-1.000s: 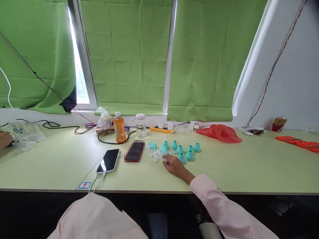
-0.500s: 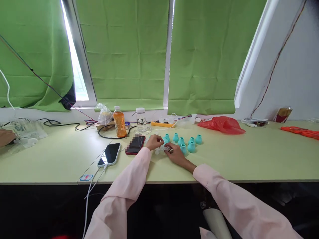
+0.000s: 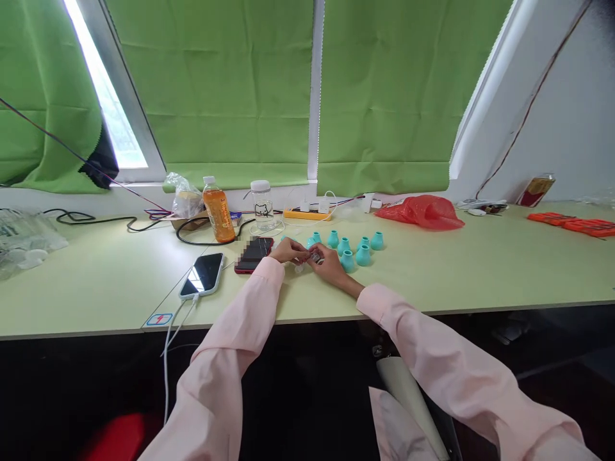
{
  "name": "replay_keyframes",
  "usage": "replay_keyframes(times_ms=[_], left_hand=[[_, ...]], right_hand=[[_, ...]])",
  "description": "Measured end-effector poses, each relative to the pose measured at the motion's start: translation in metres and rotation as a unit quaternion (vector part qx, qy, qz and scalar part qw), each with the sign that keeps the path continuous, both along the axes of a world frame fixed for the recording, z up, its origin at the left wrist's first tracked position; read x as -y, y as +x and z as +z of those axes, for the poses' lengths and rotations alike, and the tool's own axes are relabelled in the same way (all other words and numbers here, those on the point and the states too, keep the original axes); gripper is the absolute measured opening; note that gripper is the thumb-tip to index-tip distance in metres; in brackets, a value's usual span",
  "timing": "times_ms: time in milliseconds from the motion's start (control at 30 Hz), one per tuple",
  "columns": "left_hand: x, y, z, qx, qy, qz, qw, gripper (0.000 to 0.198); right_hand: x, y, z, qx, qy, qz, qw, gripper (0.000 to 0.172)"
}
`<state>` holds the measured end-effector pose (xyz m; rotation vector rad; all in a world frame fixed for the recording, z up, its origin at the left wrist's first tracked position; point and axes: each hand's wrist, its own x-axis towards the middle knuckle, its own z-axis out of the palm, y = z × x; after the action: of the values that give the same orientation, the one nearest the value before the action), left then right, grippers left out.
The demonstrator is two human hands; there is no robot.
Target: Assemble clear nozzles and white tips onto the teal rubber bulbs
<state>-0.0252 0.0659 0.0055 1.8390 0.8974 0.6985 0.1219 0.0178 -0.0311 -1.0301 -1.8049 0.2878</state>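
Over the table, my left hand [image 3: 289, 250] and my right hand [image 3: 330, 266] meet with fingertips pinched together. Between them is a small clear plastic piece [image 3: 316, 257], its exact kind too small to make out. My right hand's fingers close on it, and my left fingertips press at its left side. Another small translucent piece [image 3: 300, 268] lies on the table just below my left hand. Several turquoise, narrow-necked, vase-shaped pieces [image 3: 364, 255] stand behind and to the right of my hands.
Left of my hands lie a red-edged phone [image 3: 254, 255] and a white-cased phone [image 3: 202, 275] with a cable. Behind stand an orange drink bottle [image 3: 218, 211], a clear bottle [image 3: 262, 206] and a yellow power strip [image 3: 307, 215]. A red plastic bag [image 3: 423, 212] lies back right.
The view has tilted down, so everything sits higher in the picture. My left hand has come down to meet my right fingertips at the clear piece.
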Motion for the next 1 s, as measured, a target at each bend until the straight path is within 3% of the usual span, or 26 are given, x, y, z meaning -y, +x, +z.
replay_keyframes(times_ms=[267,500,600,700,767,833,867,967,1000], left_hand=[[-0.002,0.001,-0.008,0.008,0.05,-0.011,0.999,0.037],[0.011,0.002,-0.009,-0.003,0.107,0.008,0.994,0.029],[0.015,0.003,-0.009,-0.01,0.123,0.027,0.992,0.026],[0.015,0.003,-0.011,-0.015,0.131,0.046,0.99,0.025],[0.014,0.004,-0.012,-0.017,0.132,0.056,0.99,0.024],[0.012,0.004,-0.013,-0.016,0.132,0.065,0.989,0.024],[0.012,0.004,-0.013,-0.015,0.132,0.069,0.989,0.024],[0.01,0.004,-0.013,-0.015,0.133,0.077,0.988,0.024],[0.01,0.004,-0.013,-0.016,0.133,0.078,0.988,0.024]], right_hand=[[0.008,0.007,0.006,0.006,-0.009,0.005,1.0,0.027],[0.01,0.008,0.006,0.046,-0.017,0.014,0.999,0.03],[0.015,0.009,0.012,0.07,-0.019,0.026,0.997,0.04],[0.033,0.023,0.023,0.109,-0.012,0.019,0.994,0.049],[0.059,0.039,0.025,0.166,0.034,-0.035,0.985,0.04],[0.095,0.057,0.017,0.226,0.076,-0.071,0.968,0.017],[0.114,0.065,0.008,0.266,0.075,-0.06,0.959,0.013],[0.16,0.084,-0.035,0.416,-0.015,0.086,0.905,0.017],[0.166,0.088,-0.051,0.446,-0.053,0.086,0.889,0.013]])
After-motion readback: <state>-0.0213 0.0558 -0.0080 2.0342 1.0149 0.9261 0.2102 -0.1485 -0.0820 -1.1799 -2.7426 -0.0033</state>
